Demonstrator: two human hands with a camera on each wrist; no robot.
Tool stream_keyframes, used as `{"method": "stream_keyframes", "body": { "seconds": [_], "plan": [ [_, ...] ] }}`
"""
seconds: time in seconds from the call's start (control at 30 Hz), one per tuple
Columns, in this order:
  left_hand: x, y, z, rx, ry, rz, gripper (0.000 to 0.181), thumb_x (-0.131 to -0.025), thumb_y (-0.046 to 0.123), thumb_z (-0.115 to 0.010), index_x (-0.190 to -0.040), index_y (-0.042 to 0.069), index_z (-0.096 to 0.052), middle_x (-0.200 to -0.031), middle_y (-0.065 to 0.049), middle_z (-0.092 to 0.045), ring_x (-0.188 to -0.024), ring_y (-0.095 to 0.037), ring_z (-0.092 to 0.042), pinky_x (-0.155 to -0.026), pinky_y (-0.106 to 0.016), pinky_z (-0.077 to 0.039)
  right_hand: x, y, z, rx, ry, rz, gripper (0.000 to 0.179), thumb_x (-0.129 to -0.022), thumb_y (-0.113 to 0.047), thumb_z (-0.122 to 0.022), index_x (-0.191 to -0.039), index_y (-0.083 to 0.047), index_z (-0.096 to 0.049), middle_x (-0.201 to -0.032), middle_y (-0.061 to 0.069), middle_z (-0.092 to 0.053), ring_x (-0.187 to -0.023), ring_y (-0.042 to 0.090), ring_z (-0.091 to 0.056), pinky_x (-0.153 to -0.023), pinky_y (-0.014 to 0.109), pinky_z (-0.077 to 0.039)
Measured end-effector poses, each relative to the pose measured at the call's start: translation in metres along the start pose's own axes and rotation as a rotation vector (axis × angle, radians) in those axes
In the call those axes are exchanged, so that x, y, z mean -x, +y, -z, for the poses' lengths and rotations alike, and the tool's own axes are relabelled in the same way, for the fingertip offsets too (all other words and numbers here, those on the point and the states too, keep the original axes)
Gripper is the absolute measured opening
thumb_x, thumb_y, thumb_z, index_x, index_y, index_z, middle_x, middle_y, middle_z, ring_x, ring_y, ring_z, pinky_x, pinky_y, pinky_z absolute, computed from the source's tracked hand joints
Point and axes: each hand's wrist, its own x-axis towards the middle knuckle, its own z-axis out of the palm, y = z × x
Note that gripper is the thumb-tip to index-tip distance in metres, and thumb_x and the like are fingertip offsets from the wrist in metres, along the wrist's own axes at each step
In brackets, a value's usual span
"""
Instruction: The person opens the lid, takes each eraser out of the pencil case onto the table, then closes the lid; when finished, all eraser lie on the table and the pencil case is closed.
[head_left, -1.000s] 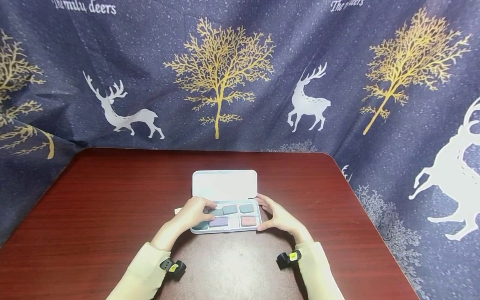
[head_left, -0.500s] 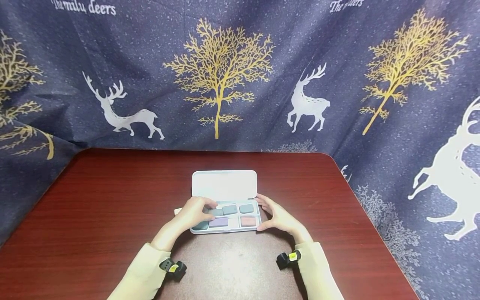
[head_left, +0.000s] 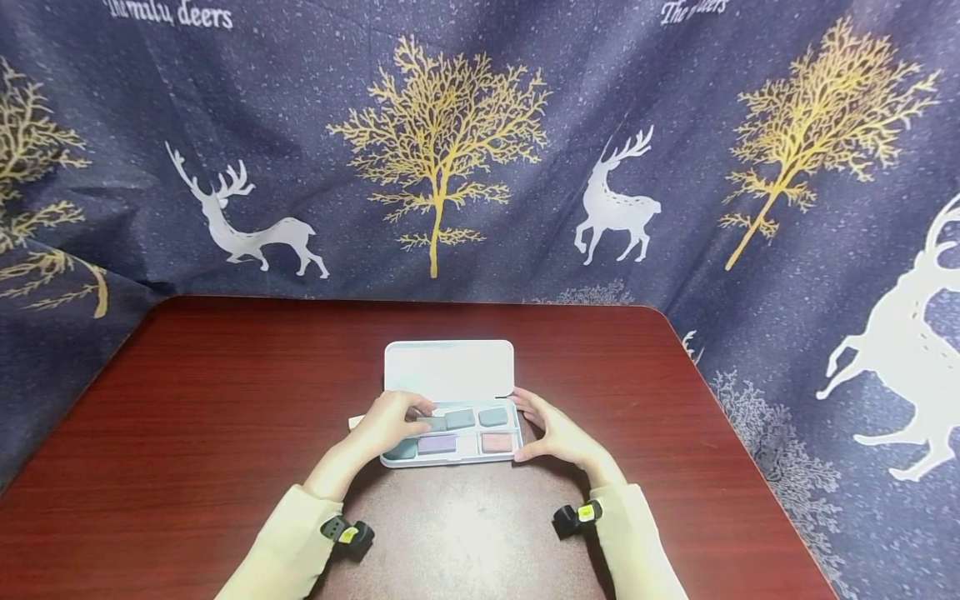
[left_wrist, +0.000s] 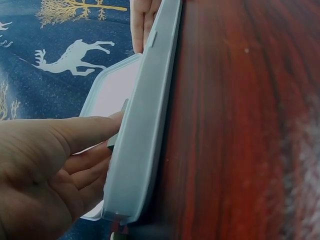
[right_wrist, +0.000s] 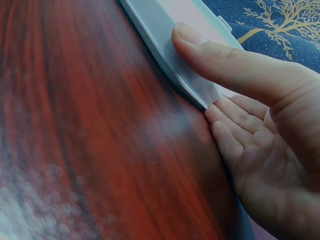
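A pale blue-white box [head_left: 468, 458] lies on the table with its hinged lid [head_left: 450, 367] raised behind it. My left hand [head_left: 386, 423] reaches over the box's left part, its thumb and fingers pinching a grey-green block [left_wrist: 113, 142] just inside the rim. At the right end of the box, my right hand [head_left: 557, 429] grips it, thumb at the front corner and fingers at the back one. Inside sit a purple block [head_left: 437, 444], a pink block [head_left: 497, 442], a dark green block [head_left: 402, 451] and grey-blue blocks [head_left: 492, 417]. My left hand hides some of the contents.
A small white piece [head_left: 356, 422] shows beside the box, partly behind my left hand. The red-brown wooden table [head_left: 247, 375] reaches back to a dark blue cloth [head_left: 487, 233] with deer and trees. Each wrist wears a black camera [head_left: 576, 518].
My left thumb has shifted slightly back, off the purple block's edge and onto the grey-green block. The right hand and the box stay where they were.
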Motion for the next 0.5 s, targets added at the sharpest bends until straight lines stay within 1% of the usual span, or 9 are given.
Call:
{"method": "stream_keyframes", "body": {
  "seconds": [0.1, 0.2, 0.23, 0.3, 0.4, 0.47, 0.5],
  "plan": [
    [-0.0002, -0.0008, -0.0010, -0.006, -0.012, 0.008, 0.021, -0.083, 0.010, -0.074, -0.102, 0.001, -0.074, -0.101, -0.013, -0.074, -0.094, -0.028, -0.071, -0.085, -0.042, -0.055, 0.0000, -0.0009, 0.0000, -0.001, -0.001, 0.005, 0.101, -0.071, 0.002, -0.082, -0.149, 0.011, -0.018, -0.149, 0.035, -0.033, -0.139, 0.050, -0.032, -0.114, 0.057, -0.022],
    [-0.0001, -0.0002, -0.0014, -0.014, -0.020, 0.025, 0.020, -0.084, 0.011, -0.074, -0.101, 0.002, -0.075, -0.103, -0.013, -0.074, -0.099, -0.030, -0.069, -0.088, -0.044, -0.053, 0.0002, -0.0017, -0.0001, 0.001, 0.000, 0.001, 0.101, -0.071, 0.001, -0.082, -0.149, 0.011, -0.019, -0.149, 0.035, -0.034, -0.139, 0.050, -0.032, -0.114, 0.056, -0.022],
    [-0.0002, -0.0001, -0.0013, -0.019, -0.021, 0.027, 0.020, -0.084, 0.012, -0.074, -0.101, 0.002, -0.075, -0.103, -0.013, -0.074, -0.101, -0.030, -0.069, -0.089, -0.045, -0.053, 0.0003, -0.0018, -0.0002, 0.002, 0.000, 0.000, 0.101, -0.071, 0.001, -0.082, -0.149, 0.011, -0.019, -0.149, 0.035, -0.034, -0.139, 0.050, -0.032, -0.114, 0.055, -0.023],
    [-0.0005, -0.0001, -0.0014, -0.026, -0.020, 0.029, 0.019, -0.084, 0.012, -0.074, -0.101, 0.003, -0.076, -0.103, -0.013, -0.074, -0.102, -0.031, -0.068, -0.090, -0.046, -0.052, 0.0003, -0.0014, -0.0002, 0.002, 0.000, -0.006, 0.101, -0.071, 0.000, -0.082, -0.149, 0.010, -0.019, -0.149, 0.033, -0.034, -0.140, 0.048, -0.033, -0.117, 0.045, -0.026],
    [-0.0012, -0.0006, -0.0013, -0.040, -0.017, 0.021, 0.020, -0.083, 0.013, -0.075, -0.100, 0.002, -0.076, -0.102, -0.013, -0.075, -0.105, -0.033, -0.067, -0.092, -0.047, -0.051, 0.0001, -0.0011, -0.0004, -0.001, 0.000, -0.009, 0.101, -0.071, -0.001, -0.083, -0.150, 0.009, -0.020, -0.150, 0.032, -0.035, -0.140, 0.047, -0.033, -0.117, 0.041, -0.027],
    [-0.0016, -0.0012, -0.0015, -0.047, -0.015, 0.015, 0.020, -0.083, 0.014, -0.075, -0.099, 0.002, -0.076, -0.101, -0.013, -0.075, -0.103, -0.032, -0.068, -0.091, -0.046, -0.051, 0.0003, -0.0014, -0.0002, -0.002, 0.001, -0.010, 0.101, -0.071, -0.001, -0.083, -0.150, 0.009, -0.020, -0.150, 0.032, -0.034, -0.140, 0.047, -0.033, -0.117, 0.040, -0.027],
    [-0.0017, -0.0011, -0.0013, -0.047, -0.014, 0.015, 0.020, -0.083, 0.015, -0.075, -0.099, 0.002, -0.076, -0.101, -0.013, -0.075, -0.101, -0.032, -0.068, -0.090, -0.046, -0.052, 0.0004, -0.0015, -0.0001, -0.002, 0.001, -0.009, 0.101, -0.071, 0.000, -0.083, -0.150, 0.009, -0.019, -0.150, 0.033, -0.034, -0.140, 0.047, -0.033, -0.117, 0.042, -0.026]
  ]
}}
